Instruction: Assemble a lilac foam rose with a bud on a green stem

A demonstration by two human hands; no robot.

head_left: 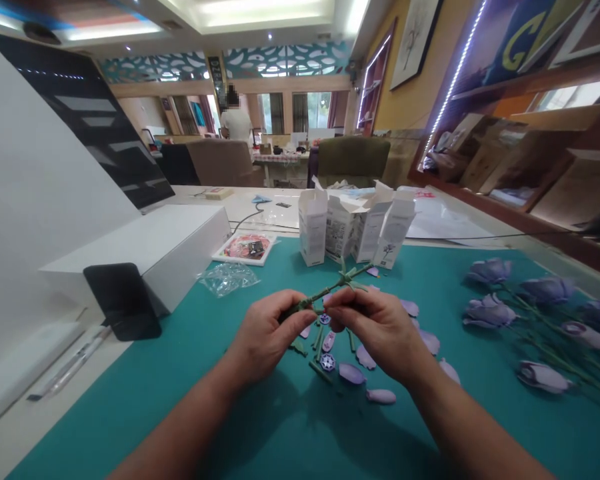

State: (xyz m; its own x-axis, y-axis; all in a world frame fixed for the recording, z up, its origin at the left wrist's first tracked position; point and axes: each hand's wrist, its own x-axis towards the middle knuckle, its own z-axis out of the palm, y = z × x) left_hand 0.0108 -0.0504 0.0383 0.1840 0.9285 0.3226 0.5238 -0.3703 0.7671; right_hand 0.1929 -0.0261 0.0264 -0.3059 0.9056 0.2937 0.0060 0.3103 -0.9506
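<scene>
Green flower stem (333, 288) spans both hands, held in the air above a teal cutting mat (280, 427) on the bench (275, 217). The left hand (267, 333) has its fingers (300, 313) curled round the stem's lower end, and the right hand (377, 327) pinches it just beside them, so both are clenched on it, though the exact fingertip contact is hidden. Short side shoots stick out at the far end. A close, even pinch suits so thin a stem, with the hands kept near each other so that it does not bend. Loose lavender petals (352, 373) and short green pieces (320, 347) lie on the mat below, with lavender flowers (490, 310) on stems to the right. Beyond the hands stand several opened white cartons (313, 227), flaps up, with crumpled packing (343, 188) showing inside; anything else they hold cannot be seen. Further left, a white-rimmed tray (244, 248) holds pink and dark items, and a clear plastic bag (227, 279) lies next to it.
</scene>
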